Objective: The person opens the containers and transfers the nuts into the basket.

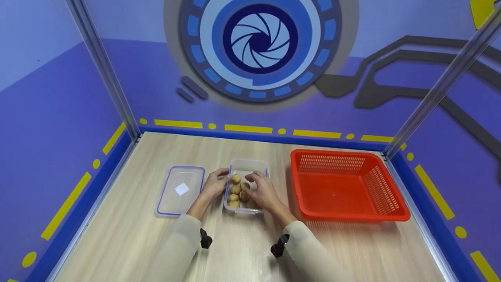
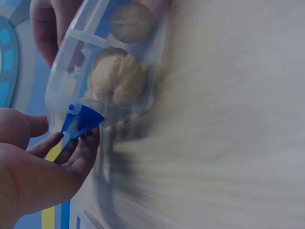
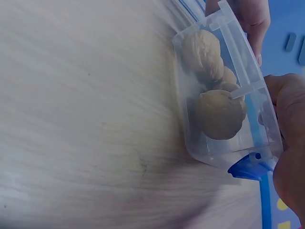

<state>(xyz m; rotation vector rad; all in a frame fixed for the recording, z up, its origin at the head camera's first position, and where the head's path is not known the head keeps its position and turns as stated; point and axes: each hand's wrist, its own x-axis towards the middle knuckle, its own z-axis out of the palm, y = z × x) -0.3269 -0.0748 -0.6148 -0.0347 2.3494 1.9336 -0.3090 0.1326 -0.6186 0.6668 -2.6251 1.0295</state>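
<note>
A clear plastic food container (image 1: pixel 246 211) with blue latches holds several walnuts (image 1: pixel 235 189), mostly toward its near and left side. My left hand (image 1: pixel 214 184) holds the container's left side, thumb at the rim and curved fingers against a blue latch (image 2: pixel 81 119) in the left wrist view. Over the right rim reaches my right hand (image 1: pixel 263 191), its thumb and fingers spread apart above the walnuts, with part of the hand dipping inside. The right wrist view shows walnuts (image 3: pixel 219 114) through the clear wall, with the right hand's fingers partly hidden behind the rim.
Left of the container lies a clear lid (image 1: pixel 176 201) with a blue-purple seal and a white square label (image 1: pixel 182 189). A large red plastic basket (image 1: pixel 332 192) stands to the right. Blue panels and metal posts border the wooden table (image 1: pixel 235 250).
</note>
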